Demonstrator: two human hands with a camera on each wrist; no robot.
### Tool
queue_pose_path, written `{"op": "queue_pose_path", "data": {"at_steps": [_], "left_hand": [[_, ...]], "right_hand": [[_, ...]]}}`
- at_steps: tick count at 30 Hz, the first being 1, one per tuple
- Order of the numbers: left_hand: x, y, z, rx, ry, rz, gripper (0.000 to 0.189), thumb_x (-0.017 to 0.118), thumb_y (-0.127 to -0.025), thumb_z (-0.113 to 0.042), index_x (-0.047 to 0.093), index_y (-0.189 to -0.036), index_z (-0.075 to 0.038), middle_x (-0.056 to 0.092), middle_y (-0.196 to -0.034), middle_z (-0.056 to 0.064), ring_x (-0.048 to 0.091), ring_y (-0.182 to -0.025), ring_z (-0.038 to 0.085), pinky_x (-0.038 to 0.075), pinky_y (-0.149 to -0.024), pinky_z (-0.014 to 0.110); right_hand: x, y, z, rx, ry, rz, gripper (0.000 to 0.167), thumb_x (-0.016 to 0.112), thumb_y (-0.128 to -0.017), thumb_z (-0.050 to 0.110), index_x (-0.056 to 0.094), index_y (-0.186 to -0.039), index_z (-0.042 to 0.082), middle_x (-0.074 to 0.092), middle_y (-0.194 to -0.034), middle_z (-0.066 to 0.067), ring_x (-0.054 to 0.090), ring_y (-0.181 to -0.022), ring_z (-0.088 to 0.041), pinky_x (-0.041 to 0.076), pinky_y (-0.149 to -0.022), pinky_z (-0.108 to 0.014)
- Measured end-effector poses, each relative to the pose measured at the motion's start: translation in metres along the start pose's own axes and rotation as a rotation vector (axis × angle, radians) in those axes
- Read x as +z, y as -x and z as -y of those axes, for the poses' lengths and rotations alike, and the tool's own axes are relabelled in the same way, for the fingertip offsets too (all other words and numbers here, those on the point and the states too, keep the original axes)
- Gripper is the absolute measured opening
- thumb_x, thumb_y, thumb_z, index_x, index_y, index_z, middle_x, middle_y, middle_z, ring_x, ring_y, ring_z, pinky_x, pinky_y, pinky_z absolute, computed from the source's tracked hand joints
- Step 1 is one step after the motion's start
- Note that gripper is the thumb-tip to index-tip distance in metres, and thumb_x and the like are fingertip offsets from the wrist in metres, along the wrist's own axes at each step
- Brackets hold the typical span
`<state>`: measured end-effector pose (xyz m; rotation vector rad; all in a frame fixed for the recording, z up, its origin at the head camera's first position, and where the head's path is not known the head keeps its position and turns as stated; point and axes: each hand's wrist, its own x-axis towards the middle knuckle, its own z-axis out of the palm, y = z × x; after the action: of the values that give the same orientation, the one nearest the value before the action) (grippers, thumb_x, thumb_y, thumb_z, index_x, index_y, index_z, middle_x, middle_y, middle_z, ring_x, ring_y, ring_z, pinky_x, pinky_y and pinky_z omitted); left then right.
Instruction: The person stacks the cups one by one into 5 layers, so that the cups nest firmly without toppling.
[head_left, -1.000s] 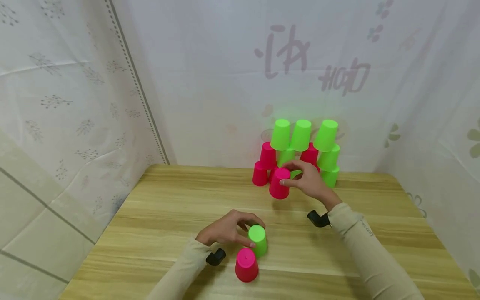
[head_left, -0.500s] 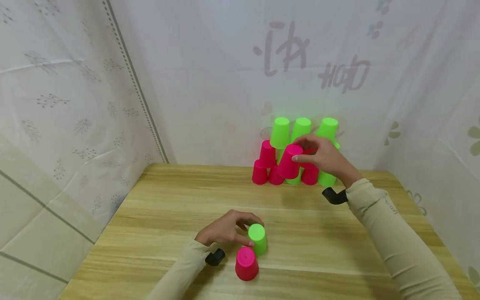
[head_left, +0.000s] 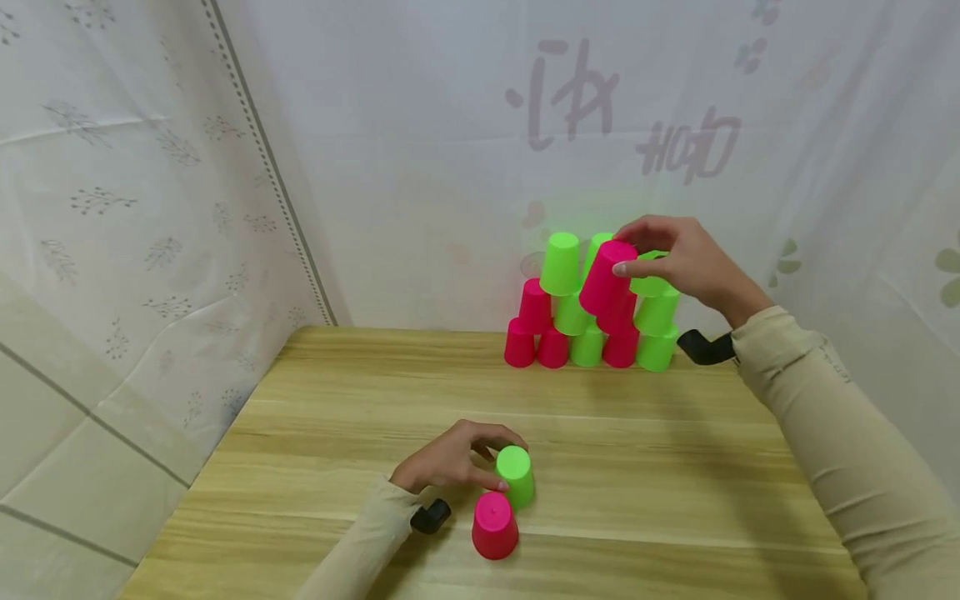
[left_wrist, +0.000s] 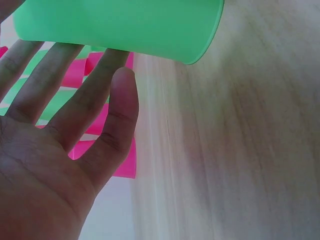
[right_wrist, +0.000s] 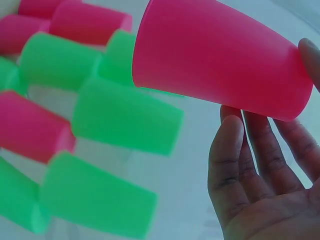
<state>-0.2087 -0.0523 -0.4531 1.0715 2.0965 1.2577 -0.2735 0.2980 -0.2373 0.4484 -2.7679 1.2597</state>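
My right hand (head_left: pixel 693 262) pinches an upside-down pink cup (head_left: pixel 603 283) near its base, thumb on one side and fingers on the other. In the head view this cup is tilted and overlaps the upper part of a cup stack; the right wrist view shows the pink cup (right_wrist: pixel 215 60) between thumb and fingers. Low in the middle of the head view, my left hand (head_left: pixel 453 457) holds an upside-down green cup (head_left: pixel 516 479) on the table by its top. Right in front of it stands another pink cup (head_left: pixel 494 527), upside down.
At the back of the wooden table (head_left: pixel 337 417) rises a tiered stack of upside-down pink and green cups, with green cups (head_left: pixel 561 265) on its top row, one partly behind my right hand. A printed white curtain (head_left: pixel 420 183) hangs behind and along the sides.
My right hand has lifted the pink cup up and to the right, from before the stack's lower rows to the level of its top row. The left hand stays on the green cup.
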Motion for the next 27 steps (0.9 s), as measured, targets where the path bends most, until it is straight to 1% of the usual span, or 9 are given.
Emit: {"op": "queue_pose_path", "data": {"at_steps": [4, 7, 10, 13, 17, 20, 25, 27], "left_hand": [[0.0, 0.0, 0.0, -0.017, 0.005, -0.006, 0.049, 0.083, -0.083, -0.022, 0.066, -0.129, -0.015, 0.071, -0.124, -0.003, 0.064, -0.11, 0.005, 0.057, -0.096, 0.038], [0.0, 0.0, -0.001, -0.028, 0.011, -0.007, 0.05, 0.083, -0.083, -0.021, 0.065, -0.129, -0.014, 0.07, -0.124, -0.004, 0.064, -0.11, 0.006, 0.057, -0.097, 0.038], [0.001, 0.001, -0.001, -0.04, 0.018, -0.004, 0.05, 0.082, -0.083, -0.021, 0.065, -0.13, -0.014, 0.07, -0.124, -0.004, 0.064, -0.11, 0.005, 0.056, -0.097, 0.037], [0.002, 0.002, -0.001, -0.044, 0.02, -0.002, 0.05, 0.082, -0.084, -0.021, 0.065, -0.13, -0.013, 0.07, -0.125, -0.005, 0.063, -0.111, 0.005, 0.056, -0.097, 0.035], [0.003, 0.003, 0.0, -0.032, 0.02, -0.001, 0.051, 0.082, -0.084, -0.02, 0.064, -0.131, -0.012, 0.07, -0.126, -0.004, 0.063, -0.111, 0.005, 0.056, -0.096, 0.031], [0.003, 0.003, 0.001, -0.022, 0.021, 0.001, 0.051, 0.082, -0.084, -0.019, 0.064, -0.131, -0.012, 0.07, -0.126, -0.003, 0.063, -0.112, 0.005, 0.056, -0.095, 0.029], [0.003, 0.003, 0.001, -0.031, 0.013, -0.009, 0.05, 0.083, -0.083, -0.017, 0.065, -0.129, -0.019, 0.07, -0.125, -0.005, 0.063, -0.112, 0.005, 0.056, -0.096, 0.031], [0.003, 0.003, 0.001, -0.034, 0.013, -0.01, 0.05, 0.083, -0.083, -0.017, 0.065, -0.129, -0.02, 0.07, -0.125, -0.005, 0.063, -0.112, 0.005, 0.056, -0.097, 0.031]], "right_hand": [[-0.019, -0.009, 0.007, 0.017, 0.006, -0.032, 0.045, 0.077, -0.089, 0.031, 0.063, -0.128, 0.011, 0.07, -0.103, 0.016, 0.064, -0.098, -0.005, 0.053, -0.078, -0.02], [-0.031, -0.015, 0.01, 0.032, -0.006, -0.063, 0.044, 0.076, -0.09, 0.03, 0.063, -0.126, 0.01, 0.069, -0.099, 0.018, 0.065, -0.094, -0.005, 0.055, -0.074, -0.021], [-0.04, -0.023, 0.01, 0.055, -0.022, -0.088, 0.044, 0.076, -0.09, 0.03, 0.062, -0.126, 0.01, 0.067, -0.099, 0.017, 0.066, -0.091, -0.004, 0.056, -0.071, -0.02], [-0.048, -0.03, 0.01, 0.096, -0.039, -0.108, 0.047, 0.075, -0.09, 0.032, 0.061, -0.129, 0.01, 0.064, -0.102, 0.017, 0.064, -0.091, -0.004, 0.056, -0.069, -0.02], [-0.055, -0.038, 0.008, 0.154, -0.042, -0.131, 0.054, 0.073, -0.091, 0.036, 0.057, -0.135, 0.01, 0.06, -0.104, 0.017, 0.058, -0.096, -0.006, 0.055, -0.068, -0.018], [-0.058, -0.043, 0.006, 0.185, -0.038, -0.142, 0.057, 0.073, -0.091, 0.038, 0.055, -0.137, 0.01, 0.058, -0.103, 0.017, 0.054, -0.099, -0.008, 0.055, -0.068, -0.018], [-0.06, -0.051, 0.003, 0.208, -0.028, -0.149, 0.058, 0.073, -0.09, 0.039, 0.054, -0.137, 0.009, 0.057, -0.105, 0.015, 0.052, -0.101, -0.01, 0.055, -0.068, -0.018], [-0.059, -0.054, 0.003, 0.216, -0.023, -0.145, 0.058, 0.072, -0.091, 0.039, 0.054, -0.137, 0.009, 0.056, -0.107, 0.014, 0.052, -0.102, -0.01, 0.056, -0.068, -0.018]]}}
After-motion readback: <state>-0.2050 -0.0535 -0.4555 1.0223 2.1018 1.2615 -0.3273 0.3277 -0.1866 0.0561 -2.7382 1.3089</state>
